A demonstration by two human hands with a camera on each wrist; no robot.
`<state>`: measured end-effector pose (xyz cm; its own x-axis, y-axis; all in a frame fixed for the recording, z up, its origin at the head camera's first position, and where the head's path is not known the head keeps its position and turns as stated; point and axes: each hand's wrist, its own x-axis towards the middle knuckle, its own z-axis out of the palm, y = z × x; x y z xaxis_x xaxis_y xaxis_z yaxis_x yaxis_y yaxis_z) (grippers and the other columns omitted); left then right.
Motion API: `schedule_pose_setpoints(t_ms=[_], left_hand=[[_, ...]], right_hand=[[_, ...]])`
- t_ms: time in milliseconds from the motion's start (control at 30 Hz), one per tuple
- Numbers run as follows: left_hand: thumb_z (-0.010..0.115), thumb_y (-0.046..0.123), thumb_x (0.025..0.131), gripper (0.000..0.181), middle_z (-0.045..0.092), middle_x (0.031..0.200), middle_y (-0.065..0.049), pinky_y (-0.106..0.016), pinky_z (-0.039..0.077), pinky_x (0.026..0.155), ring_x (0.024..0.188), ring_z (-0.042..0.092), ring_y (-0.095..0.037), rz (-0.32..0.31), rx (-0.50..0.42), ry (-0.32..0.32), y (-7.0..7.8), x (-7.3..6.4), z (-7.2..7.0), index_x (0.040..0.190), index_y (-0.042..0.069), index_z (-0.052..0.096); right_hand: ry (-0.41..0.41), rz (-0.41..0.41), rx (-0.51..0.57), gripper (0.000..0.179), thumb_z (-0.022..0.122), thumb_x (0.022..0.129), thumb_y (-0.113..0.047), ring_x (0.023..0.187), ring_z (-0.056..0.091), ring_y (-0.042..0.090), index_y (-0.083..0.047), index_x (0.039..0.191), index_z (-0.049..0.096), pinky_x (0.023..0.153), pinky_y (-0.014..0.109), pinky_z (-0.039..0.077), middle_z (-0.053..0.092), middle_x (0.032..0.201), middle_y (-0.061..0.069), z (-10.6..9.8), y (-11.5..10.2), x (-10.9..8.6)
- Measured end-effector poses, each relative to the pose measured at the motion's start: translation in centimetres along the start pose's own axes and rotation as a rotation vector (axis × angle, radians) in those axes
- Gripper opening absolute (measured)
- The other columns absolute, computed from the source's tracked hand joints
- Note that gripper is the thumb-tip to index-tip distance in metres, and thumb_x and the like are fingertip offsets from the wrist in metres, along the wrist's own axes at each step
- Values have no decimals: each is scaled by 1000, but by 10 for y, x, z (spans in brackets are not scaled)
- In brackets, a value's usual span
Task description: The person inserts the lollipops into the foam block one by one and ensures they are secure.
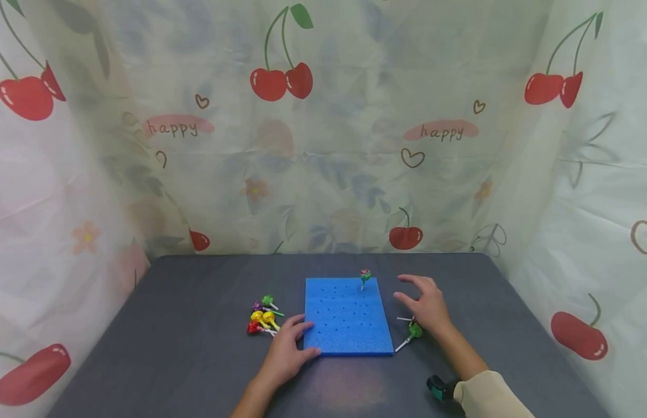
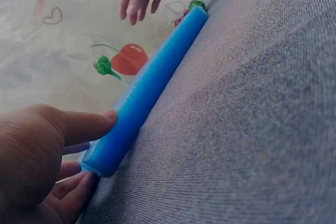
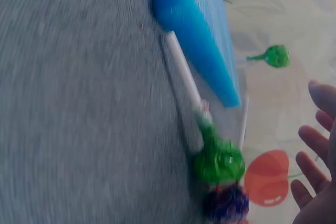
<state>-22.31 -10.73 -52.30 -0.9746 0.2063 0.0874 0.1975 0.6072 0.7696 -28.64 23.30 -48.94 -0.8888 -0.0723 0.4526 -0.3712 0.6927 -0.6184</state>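
A blue foam board (image 1: 347, 342) dotted with small holes lies flat on the table. My left hand (image 1: 287, 351) grips its near left corner, with the thumb (image 2: 97, 124) against the front edge and the fingers at the left side. One green-wrapped lollipop (image 1: 365, 277) stands upright in the board's far right part. To the right of the board, my right hand (image 1: 427, 305) is raised with fingers spread and nothing held. Beneath it lies a green lollipop (image 1: 414, 330), its white stick toward the board. A dark purple lollipop (image 3: 227, 203) shows beside it in the right wrist view.
Left of the board lies a group of lollipops: green (image 1: 268, 300), purple (image 1: 257, 306), yellow (image 1: 269, 318) and red (image 1: 253, 328). The dark grey table (image 1: 187, 348) is enclosed by cherry-printed curtains (image 1: 344, 145). A black band (image 1: 439, 388) sits at my right wrist.
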Motion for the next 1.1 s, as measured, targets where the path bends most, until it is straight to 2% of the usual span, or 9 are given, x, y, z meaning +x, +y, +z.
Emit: schedule_pose_setpoints(t_ms=[300, 600, 867, 1100], left_hand=[[80, 29, 81, 52, 47, 140, -14, -54, 40, 101, 128, 45, -37, 6, -2, -2, 0, 1, 1, 127, 10, 63], [81, 27, 81, 52, 47, 140, -15, -52, 42, 100, 126, 46, -37, 19, -9, 9, 0, 0, 1, 126, 9, 64], [81, 28, 81, 51, 47, 140, -15, -53, 41, 100, 127, 45, -37, 8, -7, 8, -1, -2, 1, 127, 11, 64], [80, 28, 81, 49, 47, 140, -14, -54, 41, 100, 127, 45, -37, 6, -9, 4, -1, -1, 1, 125, 12, 64]], right_hand=[[-105, 39, -57, 47, 76, 86, -20, 119, 46, 36, -7, 128, 61, 96, 60, 39, 62, 124, 17, -16, 26, -10], [-160, 53, -70, 50, 76, 86, -20, 115, 48, 39, -2, 129, 58, 96, 62, 37, 63, 121, 19, -26, 42, -15], [-284, 71, -121, 52, 72, 89, -25, 114, 49, 41, -2, 133, 55, 94, 64, 37, 63, 122, 17, -28, 50, -10], [-335, 76, -144, 45, 70, 90, -17, 111, 52, 40, -3, 131, 58, 94, 63, 38, 62, 123, 19, -28, 53, -4]])
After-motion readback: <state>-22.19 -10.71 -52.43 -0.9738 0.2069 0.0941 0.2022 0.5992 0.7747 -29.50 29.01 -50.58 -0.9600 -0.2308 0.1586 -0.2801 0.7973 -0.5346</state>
